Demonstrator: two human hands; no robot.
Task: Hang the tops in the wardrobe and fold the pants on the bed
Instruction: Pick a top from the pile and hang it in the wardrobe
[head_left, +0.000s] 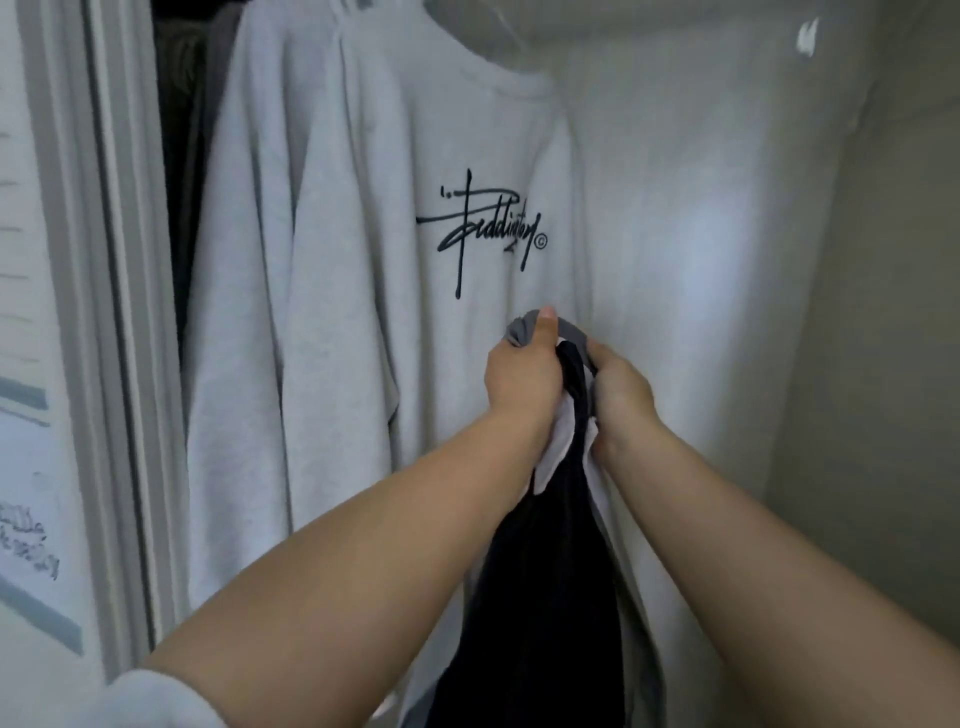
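While both hands (566, 384) bunch soft dark fabric (550, 597)

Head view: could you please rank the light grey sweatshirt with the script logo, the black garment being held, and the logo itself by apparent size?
1. Light grey sweatshirt
2. Black garment, though nearness to the camera enlarges it
3. Script logo

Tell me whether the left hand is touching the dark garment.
Touching. The head view shows the left hand gripping the top of the dark garment, thumb pressed over its grey edge.
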